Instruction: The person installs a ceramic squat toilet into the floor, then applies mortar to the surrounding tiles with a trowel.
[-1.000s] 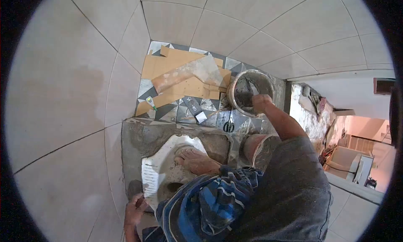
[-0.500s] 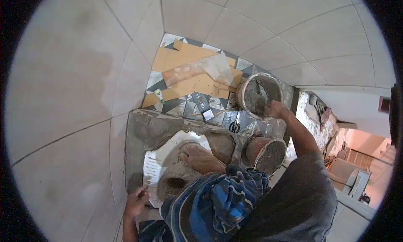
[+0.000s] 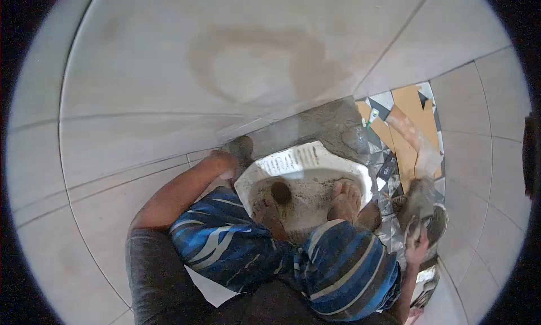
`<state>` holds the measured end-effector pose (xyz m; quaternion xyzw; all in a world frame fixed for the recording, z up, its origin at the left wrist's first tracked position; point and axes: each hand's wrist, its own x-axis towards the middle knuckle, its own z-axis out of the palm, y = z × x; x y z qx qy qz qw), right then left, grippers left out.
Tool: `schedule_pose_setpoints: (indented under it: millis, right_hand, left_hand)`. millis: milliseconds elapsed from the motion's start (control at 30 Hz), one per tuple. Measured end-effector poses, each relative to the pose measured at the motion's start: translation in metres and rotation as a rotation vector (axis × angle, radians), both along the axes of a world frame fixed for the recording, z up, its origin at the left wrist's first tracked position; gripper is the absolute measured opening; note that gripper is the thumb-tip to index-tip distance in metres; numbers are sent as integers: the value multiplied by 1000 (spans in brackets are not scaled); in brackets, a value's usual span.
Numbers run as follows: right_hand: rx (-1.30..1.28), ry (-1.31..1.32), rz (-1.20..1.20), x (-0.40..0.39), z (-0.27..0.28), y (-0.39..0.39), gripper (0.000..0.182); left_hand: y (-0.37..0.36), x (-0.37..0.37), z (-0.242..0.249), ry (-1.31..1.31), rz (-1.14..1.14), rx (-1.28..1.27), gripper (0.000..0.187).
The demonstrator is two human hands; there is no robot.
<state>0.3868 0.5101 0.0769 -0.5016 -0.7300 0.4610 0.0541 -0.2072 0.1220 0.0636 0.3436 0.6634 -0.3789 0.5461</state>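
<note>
My right hand [image 3: 417,247] grips a trowel [image 3: 420,226] at the right. Wet grey mortar [image 3: 421,194] covers its blade, which is raised over the rim of a mortar bucket [image 3: 444,226]. My left hand [image 3: 226,164] is low by the tiled wall, beside the left end of a white squat toilet pan [image 3: 365,175]. Its fingers are too blurred and dark to make out. My bare feet [image 3: 345,196] stand in the dirty pan, one close to its round drain hole [image 3: 280,193].
Grey mortar [image 3: 315,125] fills the strip between pan and wall. Cardboard [image 3: 408,102] and a stained board [image 3: 406,130] cover patterned floor tiles at the right, near a small white tube [image 3: 373,116] and a dark box [image 3: 387,168]. A tiled wall [image 3: 169,54] stands close ahead.
The view has swung left toward the wall. My right hand has come up from inside the bucket with a mortar-loaded trowel. My left hand remains beside the pan.
</note>
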Motion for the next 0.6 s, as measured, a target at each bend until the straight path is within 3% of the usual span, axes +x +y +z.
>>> schedule_pose_setpoints:
  millis: [33,100,167,200,233,300,400,467,500,600]
  right_hand:
    - [-118,-31,72,-20,-9,2,48]
    - [297,-56,452,-94,-16,-7,48]
    - [197,-12,655,-185,0,-19,46]
    - [290,67,830,-214,-17,-24,45]
    - [172,117,865,-245,-24,-33,46]
    - [392,31,1079,-301,-33,-60,44]
    - [253,90,1188,-374,-60,-96,42]
    - [475,-186,1445,-415,-60,-118,42]
    - [485,-178,1452,-421,-62,-125,42]
    - [466,-178,1400,-426,-69,-132,45]
  left_hand:
    - [-1,0,1,8,18,4,41]
    - [-1,0,6,43,62,-20,42]
    - [-1,1,14,79,115,-45,43]
    - [-2,2,19,96,142,-59,43]
    - [-2,3,25,115,169,-72,44]
    - [-2,5,36,155,226,-99,45]
    - [-6,10,54,195,244,-93,43]
    - [-31,16,51,194,190,60,34]
    - [-43,17,51,186,109,196,29]
    - [-13,25,72,188,120,10,25]
